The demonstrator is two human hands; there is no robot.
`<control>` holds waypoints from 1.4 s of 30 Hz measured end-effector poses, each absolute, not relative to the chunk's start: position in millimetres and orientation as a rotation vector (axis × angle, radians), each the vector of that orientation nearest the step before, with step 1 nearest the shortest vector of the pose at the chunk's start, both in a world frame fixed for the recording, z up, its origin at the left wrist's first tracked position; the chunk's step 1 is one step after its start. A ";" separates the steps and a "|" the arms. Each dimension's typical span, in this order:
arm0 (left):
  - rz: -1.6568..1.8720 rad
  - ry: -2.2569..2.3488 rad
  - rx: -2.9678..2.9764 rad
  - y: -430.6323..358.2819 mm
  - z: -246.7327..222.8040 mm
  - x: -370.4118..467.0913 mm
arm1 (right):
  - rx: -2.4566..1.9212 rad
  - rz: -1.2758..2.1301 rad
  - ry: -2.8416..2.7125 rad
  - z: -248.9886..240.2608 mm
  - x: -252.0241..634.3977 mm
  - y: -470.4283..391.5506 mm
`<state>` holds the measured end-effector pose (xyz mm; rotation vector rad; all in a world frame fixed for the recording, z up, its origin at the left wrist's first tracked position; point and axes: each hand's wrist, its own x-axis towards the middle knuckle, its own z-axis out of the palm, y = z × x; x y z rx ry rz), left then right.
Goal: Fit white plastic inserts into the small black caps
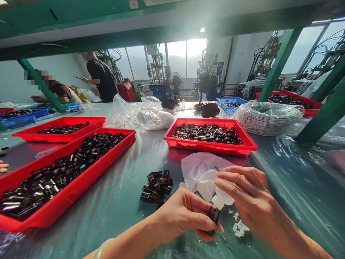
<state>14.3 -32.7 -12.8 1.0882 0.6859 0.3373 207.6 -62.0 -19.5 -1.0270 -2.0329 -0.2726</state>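
Note:
My left hand grips a small, glossy black plastic part between thumb and fingers, just above the table. My right hand is to the right of it, fingers stretched out over a crumpled white sheet; its thumb is hidden. A thin dark tip shows by the right fingertips, too small to name. Small white bits lie on the table beneath my right hand. Beyond my left hand is a loose pile of similar black parts.
A red tray of black parts stands ahead, and a long red tray fills the left side. Behind them are clear plastic bags and a wrapped cable coil. Green posts hold a shelf overhead. Two people are at the far left; another hand shows at the left edge.

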 end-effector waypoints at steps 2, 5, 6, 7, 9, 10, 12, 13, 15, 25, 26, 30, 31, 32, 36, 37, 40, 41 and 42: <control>0.323 0.672 1.082 -32.3 -12.5 14.5 | -1.005 -0.269 -2.043 -19.7 208.8 -62.1; 0.315 0.661 1.073 -32.1 -12.2 14.7 | -0.992 -0.261 -2.067 -17.9 210.7 -62.7; 0.314 0.658 1.071 -32.2 -12.3 14.7 | -0.991 -0.265 -2.082 -16.8 211.1 -62.9; 0.313 0.653 1.069 -32.4 -12.4 14.5 | -0.986 -0.271 -2.096 -15.6 211.6 -63.1; 0.315 0.641 1.073 -32.8 -12.9 14.1 | -0.976 -0.282 -2.121 -13.6 212.5 -63.2; 0.315 0.634 1.077 -32.8 -13.1 13.8 | -0.970 -0.281 -2.129 -13.0 213.0 -63.1; 0.313 0.624 1.080 -32.9 -13.4 13.3 | -0.951 -0.277 -2.142 -12.7 214.2 -62.6; 0.313 0.624 1.080 -32.8 -13.4 13.2 | -0.939 -0.276 -2.149 -12.8 214.9 -62.3; 0.308 0.623 1.082 -32.5 -13.2 13.1 | -0.917 -0.277 -2.159 -13.3 216.3 -61.6; 0.310 0.611 1.052 -32.3 -13.6 12.9 | -0.827 -0.272 -2.202 -12.3 219.7 -59.6; 0.309 0.609 1.049 -32.3 -13.6 12.6 | -0.819 -0.264 -2.205 -12.0 219.9 -59.9; 0.307 0.603 1.056 -32.2 -13.1 12.0 | -0.805 -0.270 -2.208 -10.8 219.7 -60.6; 0.310 0.606 1.056 -32.2 -12.8 12.0 | -0.805 -0.286 -2.199 -10.4 219.4 -60.7; 0.312 0.611 1.056 -32.3 -12.3 12.0 | -0.812 -0.304 -2.190 -10.2 219.1 -60.8; 0.309 0.614 1.053 -32.9 -10.8 13.0 | -0.858 -0.352 -2.169 -11.6 218.0 -61.6; 0.304 0.609 1.053 -32.9 -10.6 13.2 | -0.869 -0.354 -2.168 -12.6 217.7 -62.0; 0.293 0.602 1.057 -32.7 -10.9 13.3 | -0.896 -0.362 -2.159 -15.5 216.4 -63.6; 0.291 0.602 1.063 -32.5 -11.1 13.2 | -0.903 -0.365 -2.158 -16.2 215.9 -64.3; 0.288 0.603 1.067 -32.3 -11.4 13.1 | -0.910 -0.366 -2.154 -16.5 215.5 -65.0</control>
